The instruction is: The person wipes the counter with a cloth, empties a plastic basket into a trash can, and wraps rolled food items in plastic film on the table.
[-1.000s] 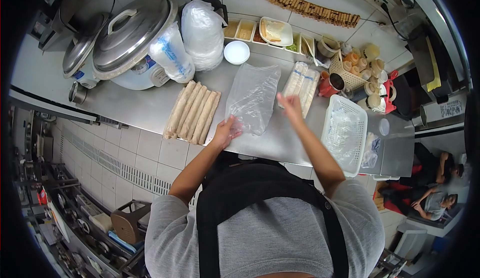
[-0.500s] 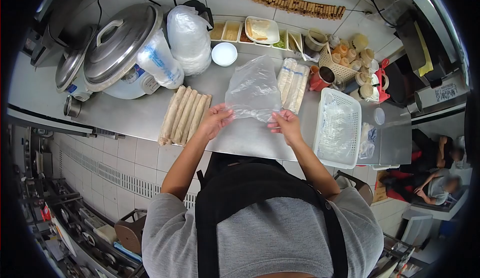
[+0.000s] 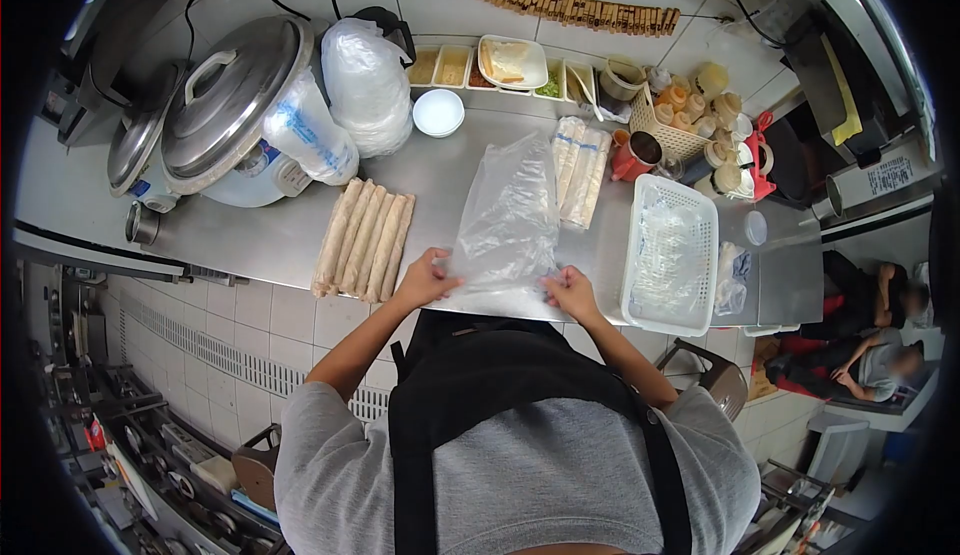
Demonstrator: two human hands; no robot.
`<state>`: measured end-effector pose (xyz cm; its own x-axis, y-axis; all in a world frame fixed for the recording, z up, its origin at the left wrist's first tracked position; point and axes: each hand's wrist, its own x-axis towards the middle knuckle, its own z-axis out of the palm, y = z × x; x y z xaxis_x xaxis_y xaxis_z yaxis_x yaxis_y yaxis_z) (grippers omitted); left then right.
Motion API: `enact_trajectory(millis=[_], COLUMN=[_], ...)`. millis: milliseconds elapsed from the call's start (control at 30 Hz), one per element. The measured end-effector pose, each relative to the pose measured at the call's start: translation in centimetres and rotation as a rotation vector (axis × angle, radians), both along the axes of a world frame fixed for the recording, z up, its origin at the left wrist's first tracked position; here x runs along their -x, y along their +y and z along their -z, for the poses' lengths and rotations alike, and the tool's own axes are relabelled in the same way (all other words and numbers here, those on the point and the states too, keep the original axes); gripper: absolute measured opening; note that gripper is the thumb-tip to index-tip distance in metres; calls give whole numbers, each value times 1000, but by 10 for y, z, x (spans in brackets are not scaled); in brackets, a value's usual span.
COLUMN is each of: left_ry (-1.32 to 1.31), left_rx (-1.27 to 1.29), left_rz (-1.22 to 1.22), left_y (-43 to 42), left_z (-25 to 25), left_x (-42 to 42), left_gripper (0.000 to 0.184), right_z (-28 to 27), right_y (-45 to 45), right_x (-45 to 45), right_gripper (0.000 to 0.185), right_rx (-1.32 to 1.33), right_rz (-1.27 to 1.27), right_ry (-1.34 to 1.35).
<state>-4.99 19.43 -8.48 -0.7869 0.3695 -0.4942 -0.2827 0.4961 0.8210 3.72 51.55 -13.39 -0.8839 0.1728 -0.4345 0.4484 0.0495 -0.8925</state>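
A clear plastic bag [image 3: 508, 210] lies spread on the steel counter, its near edge close to the counter's front. My left hand [image 3: 428, 279] pinches the bag's near left corner. At the near right corner, my right hand [image 3: 572, 293] has its fingers closed on the same bag. Left of the bag sits a row of several long pale rolls [image 3: 364, 240], side by side. Touching the bag's right side are wrapped white packs with blue bands [image 3: 580, 170].
A white basket with clear plastic inside [image 3: 672, 255] stands on the right. A white bowl [image 3: 438, 113], condiment trays [image 3: 453, 65] and a plate of bread [image 3: 512, 61] are at the back. Big lidded pots [image 3: 238, 105] fill the left. Two people [image 3: 870, 365] sit far right.
Both hands have drawn the plastic bag's edge towards my body and lowered it to the counter. The bag now lies flatter and longer. The view has shifted slightly.
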Motion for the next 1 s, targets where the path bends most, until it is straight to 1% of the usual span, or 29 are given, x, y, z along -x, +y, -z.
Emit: enact_trajectory(millis=[33,67,100,133,167,233,300,367,400,467,500,567,600,633,667,700,733,767,800,833,867,900,933,967,1000], left_ry=[223,223,186,149,145,462,673,776,780,436,440,312,307,277,243,224,344,475,472,579,686,688,910,1132,1131], left_rx=[196,197,219,242,242,257,89,5,3,-94,-97,-61,-64,-41,-17,-15,40,94,97,110,121,121,49,-27,-31], left_rz=[139,138,117,96,97,92,158,222,226,130,135,411,415,260,104,108,42,-27,-25,-71,-116,-113,-133,-152,-149], left_y=[-3,-8,-11,-10,-6,4,28,53,66,87,91,96,94,88,82,75,66,61,59,58,59,62,68,75,88], left_z=[4,5,5,5,7,14,16,29,36,48,52,64,68,71,74,77,77,76,77,77,76,69,53,36,19], left_x=[0,7,18,30,46,88,130,174,187,216,228,246,246,241,236,228,221,220,216,212,211,211,211,211,212], left_gripper=[88,88,93,99,99,79,65,62,62,52,52,35,35,29,25,25,26,26,26,26,26,26,26,26,26], right_z=[-23,-37,-41,-50,-58,-44,-26,-64,-77,-91,-88,-82,-59,-20,4,11,3,-20,-36,-39,-27,-11,-28,-40,-49], right_y=[1,4,21,40,58,92,113,94,87,76,70,62,66,73,78,75,67,57,48,47,58,73,78,78,75], right_x=[1,5,16,30,44,84,139,183,201,235,246,262,270,279,282,277,264,251,235,215,195,171,140,112,87], right_gripper=[52,65,92,88,84,67,50,43,43,34,34,22,22,19,16,20,20,21,23,27,26,27,35,39,43], right_rx=[-111,-223,-229,-277,-321,-481,-765,-448,-450,-190,-194,-295,-294,-388,-476,-561,-558,-361,-161,-142,-246,-350,-304,-280,-253], right_rz=[-137,-275,-451,-516,-579,-465,-451,-408,-403,-447,-442,-678,-674,-511,-341,-43,-43,135,310,373,293,213,116,17,-81], right_ry=[-145,-289,-452,-392,-332,-43,545,404,406,-21,-18,-212,-218,55,322,594,579,463,343,321,336,349,71,-126,-325])
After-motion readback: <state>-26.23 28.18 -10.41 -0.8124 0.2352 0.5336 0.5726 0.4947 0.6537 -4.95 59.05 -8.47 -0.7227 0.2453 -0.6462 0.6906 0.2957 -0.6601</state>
